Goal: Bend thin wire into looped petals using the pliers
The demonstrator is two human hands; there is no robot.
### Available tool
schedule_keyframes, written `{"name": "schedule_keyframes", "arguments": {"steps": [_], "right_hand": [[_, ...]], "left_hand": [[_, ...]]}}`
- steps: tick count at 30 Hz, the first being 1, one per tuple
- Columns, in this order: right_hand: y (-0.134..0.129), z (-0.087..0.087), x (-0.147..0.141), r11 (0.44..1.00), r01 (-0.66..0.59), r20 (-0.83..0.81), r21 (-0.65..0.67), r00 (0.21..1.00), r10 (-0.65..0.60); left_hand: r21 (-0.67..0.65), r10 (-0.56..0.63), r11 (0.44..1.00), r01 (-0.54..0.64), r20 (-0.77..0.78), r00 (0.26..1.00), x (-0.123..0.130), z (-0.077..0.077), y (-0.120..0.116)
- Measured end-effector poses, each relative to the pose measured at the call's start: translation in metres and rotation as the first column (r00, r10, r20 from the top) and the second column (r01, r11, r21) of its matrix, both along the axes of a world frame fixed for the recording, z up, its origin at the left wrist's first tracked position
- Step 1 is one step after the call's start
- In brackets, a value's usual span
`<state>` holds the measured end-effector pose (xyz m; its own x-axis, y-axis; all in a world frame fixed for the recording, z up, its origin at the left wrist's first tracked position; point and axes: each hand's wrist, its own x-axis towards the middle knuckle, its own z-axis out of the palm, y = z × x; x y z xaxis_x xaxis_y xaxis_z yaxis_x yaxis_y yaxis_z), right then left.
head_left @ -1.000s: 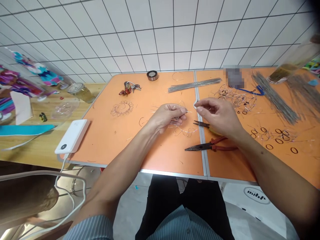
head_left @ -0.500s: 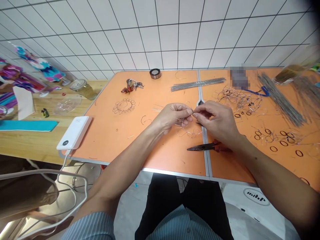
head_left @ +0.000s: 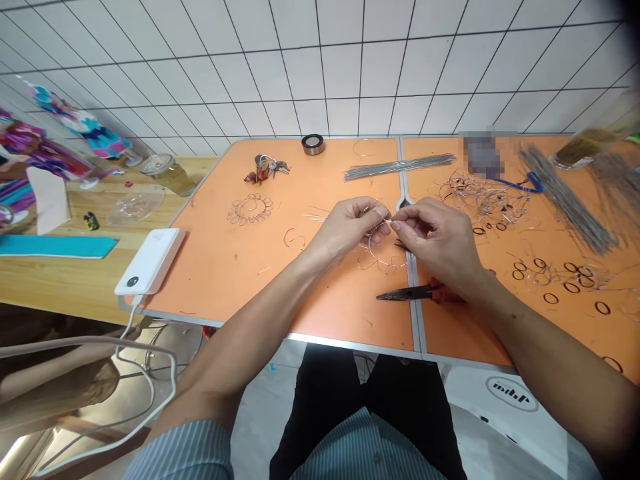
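Between thumb and fingers my left hand [head_left: 357, 223] pinches a thin wire ring with wire loops [head_left: 384, 261], which hangs below the fingertips over the orange table. Facing it, my right hand [head_left: 437, 233] is closed in a pinch on fine wire at the same spot, the fingertips of both hands nearly touching. Pliers with red handles [head_left: 407, 293] lie just below my right hand, their handles partly hidden by the wrist. A finished-looking looped wire ring [head_left: 250, 209] rests flat at the left of the table.
Straight wire bundles [head_left: 400, 167] lie at the back, with another bundle [head_left: 570, 200] at right. Tangled wire [head_left: 485, 200] and small dark rings [head_left: 551, 299] spread over the right side. A tape roll [head_left: 313, 144] stands near the wall; a white power bank [head_left: 150, 261] sits at the left edge.
My fingertips have drawn slightly apart, and a short stretch of wire shows between them. The ring of wire below my left hand is more plainly visible. The view has shifted slightly.
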<state>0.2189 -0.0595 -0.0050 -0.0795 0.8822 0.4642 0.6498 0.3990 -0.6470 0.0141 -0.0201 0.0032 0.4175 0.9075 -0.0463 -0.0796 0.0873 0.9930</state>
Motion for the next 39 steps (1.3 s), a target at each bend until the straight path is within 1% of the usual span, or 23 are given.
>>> {"name": "schedule_keyframes", "arguments": {"steps": [5,8,12,16,19,22,25,27,29,33,39], "right_hand": [[0.001,-0.001,-0.001,1.0,-0.021,-0.001,0.008,1.0,0.021],[0.002,-0.003,-0.001,0.999,-0.036,-0.016,-0.007,0.999,0.036],[0.003,-0.007,-0.001,0.997,-0.036,-0.093,-0.068,0.995,0.03],[0.004,-0.009,0.0,0.996,-0.022,-0.095,-0.081,0.995,0.014],[0.004,-0.009,0.0,0.995,-0.028,-0.107,-0.099,0.994,0.017],[0.003,-0.008,-0.001,0.988,-0.043,-0.183,-0.149,0.983,0.015],[0.002,-0.007,-0.002,0.98,-0.047,-0.263,-0.195,0.965,-0.006],[0.001,-0.006,-0.003,0.977,-0.04,-0.278,-0.21,0.96,-0.021],[0.001,-0.005,-0.003,0.978,-0.043,-0.276,-0.204,0.961,-0.016],[0.0,-0.006,-0.002,0.989,-0.034,-0.243,-0.143,0.97,-0.001],[-0.002,-0.005,-0.001,0.996,0.0,-0.181,-0.093,0.983,-0.017]], "left_hand": [[0.041,0.05,0.998,-0.051,0.009,0.999,0.001,-0.003,0.002],[0.07,0.037,0.997,-0.037,0.007,0.999,0.001,-0.005,0.003],[0.118,0.016,0.993,-0.018,0.016,1.0,0.001,-0.007,0.003],[0.086,0.018,0.996,-0.018,0.005,1.0,0.002,-0.008,0.003],[0.061,0.029,0.998,-0.031,0.042,0.999,0.002,-0.008,0.004],[0.015,0.033,0.999,-0.035,0.084,0.996,0.001,-0.008,0.005],[-0.03,0.008,1.0,-0.005,0.108,0.994,0.001,-0.008,0.006],[-0.051,-0.014,0.998,0.021,0.134,0.991,0.001,-0.008,0.007],[-0.054,-0.029,0.998,0.039,0.169,0.985,0.0,-0.009,0.007],[-0.043,-0.049,0.997,0.059,0.213,0.976,0.0,-0.01,0.009],[-0.055,-0.059,0.996,0.071,0.203,0.977,0.001,-0.011,0.009]]}}
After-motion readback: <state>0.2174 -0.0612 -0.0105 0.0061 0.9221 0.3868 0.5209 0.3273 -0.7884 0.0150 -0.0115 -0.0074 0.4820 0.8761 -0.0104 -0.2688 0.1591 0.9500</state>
